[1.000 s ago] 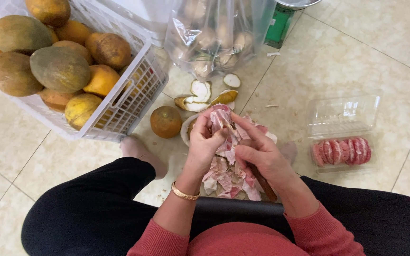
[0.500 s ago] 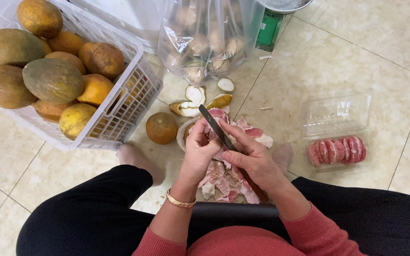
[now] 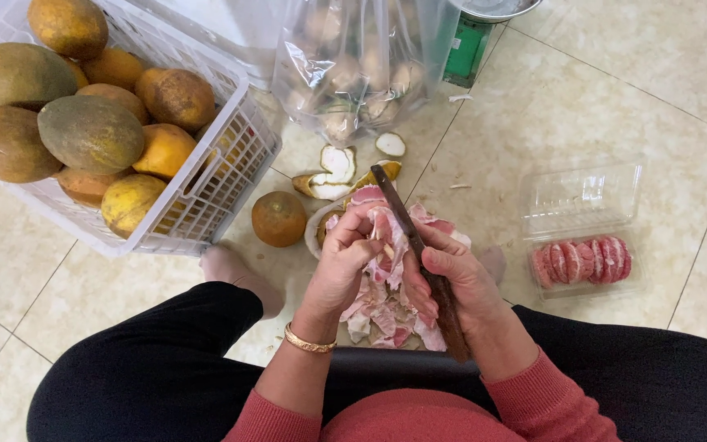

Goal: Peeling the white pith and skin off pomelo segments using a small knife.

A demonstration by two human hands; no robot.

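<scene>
Left hand: your left hand (image 3: 345, 258) curls its fingers shut around a pink pomelo segment (image 3: 386, 237), held above the floor between your knees.
Right hand: your right hand (image 3: 452, 282) is closed on the handle of a knife (image 3: 407, 225); the dark blade slants up and away past the segment, touching its right side.
Peel scraps: a heap of pink membrane scraps (image 3: 382, 315) lies on the tiled floor (image 3: 615, 90) right under both hands.
Tray: a clear plastic tray (image 3: 583, 262) with peeled pink segments sits to your right, lid open behind it.
Basket: a white basket (image 3: 214, 188) full of whole pomelos stands on your left; one small round fruit (image 3: 278, 218) rests just beside it.
Bag: a clear plastic bag (image 3: 362, 65) lies ahead.
</scene>
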